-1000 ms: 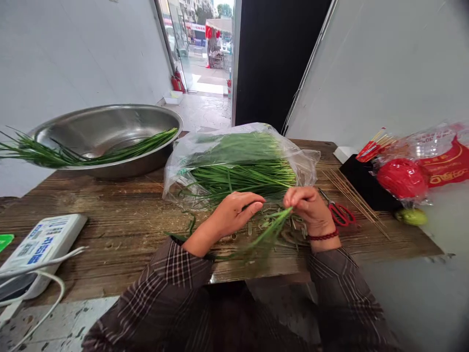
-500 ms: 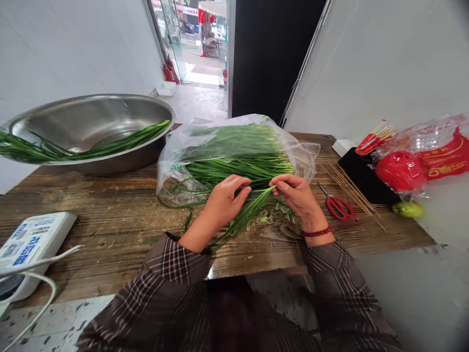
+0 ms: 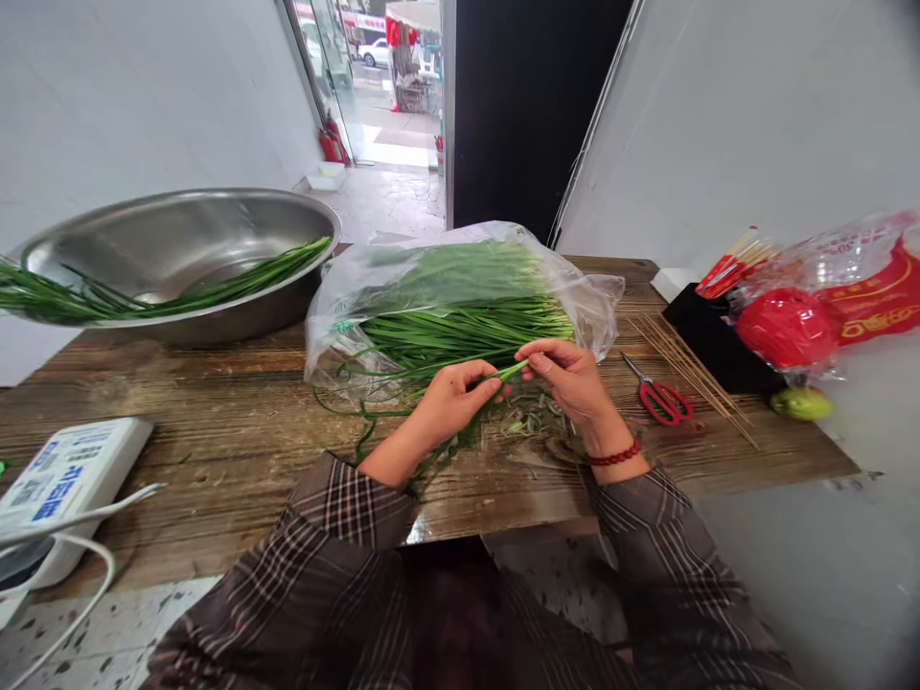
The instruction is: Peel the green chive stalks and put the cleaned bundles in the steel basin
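A few green chive stalks (image 3: 512, 371) stretch between my two hands, in front of the plastic bag. My left hand (image 3: 454, 401) pinches them, its thumb against the fingers. The pale ends are between the thumb and fingertips of my right hand (image 3: 569, 381), which has a red bead bracelet at the wrist. Behind the hands lies a clear plastic bag (image 3: 337, 287), its front open on a thick pile of chives (image 3: 446, 335). Trimmed scraps (image 3: 530, 418) lie on the wood beside my right hand.
A large steel basin (image 3: 172, 230) with chives stands at the back left of the wooden table (image 3: 237, 450). A white device (image 3: 72, 479) with cables sits front left. Red-handled scissors (image 3: 665, 401), thin sticks (image 3: 694, 379) and a black box (image 3: 711, 350) are at the right.
My left hand has moved slightly right and closed on the chive stalks, which hung loose below it before. My right hand still pinches their ends, a little further left.
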Motion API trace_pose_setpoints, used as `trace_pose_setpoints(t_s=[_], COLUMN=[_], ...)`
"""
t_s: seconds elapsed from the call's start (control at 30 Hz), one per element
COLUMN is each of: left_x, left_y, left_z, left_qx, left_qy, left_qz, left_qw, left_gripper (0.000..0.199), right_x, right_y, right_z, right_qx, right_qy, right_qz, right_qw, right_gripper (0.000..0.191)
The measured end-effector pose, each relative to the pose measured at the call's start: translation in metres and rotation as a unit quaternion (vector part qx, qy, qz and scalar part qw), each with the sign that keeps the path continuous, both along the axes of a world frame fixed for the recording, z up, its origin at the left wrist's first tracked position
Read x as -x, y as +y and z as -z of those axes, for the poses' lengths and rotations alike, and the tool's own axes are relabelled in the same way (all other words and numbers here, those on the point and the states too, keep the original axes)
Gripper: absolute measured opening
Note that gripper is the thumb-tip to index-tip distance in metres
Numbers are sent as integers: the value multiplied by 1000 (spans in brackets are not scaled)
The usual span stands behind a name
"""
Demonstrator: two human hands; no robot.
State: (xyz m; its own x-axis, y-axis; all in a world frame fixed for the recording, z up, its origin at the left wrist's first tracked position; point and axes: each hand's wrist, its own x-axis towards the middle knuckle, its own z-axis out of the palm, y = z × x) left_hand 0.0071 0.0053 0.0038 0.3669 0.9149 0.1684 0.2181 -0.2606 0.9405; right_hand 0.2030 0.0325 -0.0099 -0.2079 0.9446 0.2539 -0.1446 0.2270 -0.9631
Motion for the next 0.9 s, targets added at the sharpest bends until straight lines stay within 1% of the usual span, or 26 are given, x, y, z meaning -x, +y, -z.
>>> trace_pose_setpoints(t_s=[0.07, 0.13, 0.2, 0.3, 0.43, 0.53, 0.67, 0.8, 0.9], left_x=[-1, -3, -4, -6, -7, -7, -7, -9, -10], left_y=[0, -1, -2, -3, -3, -2, -2, -1, 1], left_z=[2, 4, 5, 6, 7, 6, 5, 10, 15], left_qx=[25, 59, 69, 43, -17, -47, -53, -87, -97], left_qy=[-40, -71, -62, -6, 63, 86, 97, 125, 144], left_qz=[-15, -6, -1, -13, -30, -37, -46, -65, -71], left_qw=[999, 996, 996, 999, 997, 994, 993, 986, 982], left_gripper=[20, 19, 18, 18, 18, 19, 19, 21, 22], right_x=[2, 6, 9, 14, 17, 17, 17, 20, 23], right_y=[-1, -1, -2, -1, -2, -3, -5, -9, -13], right_z=[0, 1, 3, 7, 9, 8, 6, 6, 7], right_qx=[-4, -10, -17, -28, -43, -58, -93, -163, -244], right_qy=[-2, -4, -6, -17, -38, -57, -95, -174, -242], right_qz=[-14, -27, -33, -23, -9, -17, -19, 23, 58], right_qw=[1000, 1000, 999, 999, 998, 997, 991, 971, 937], right_gripper=[21, 27, 32, 37, 39, 41, 43, 45, 46])
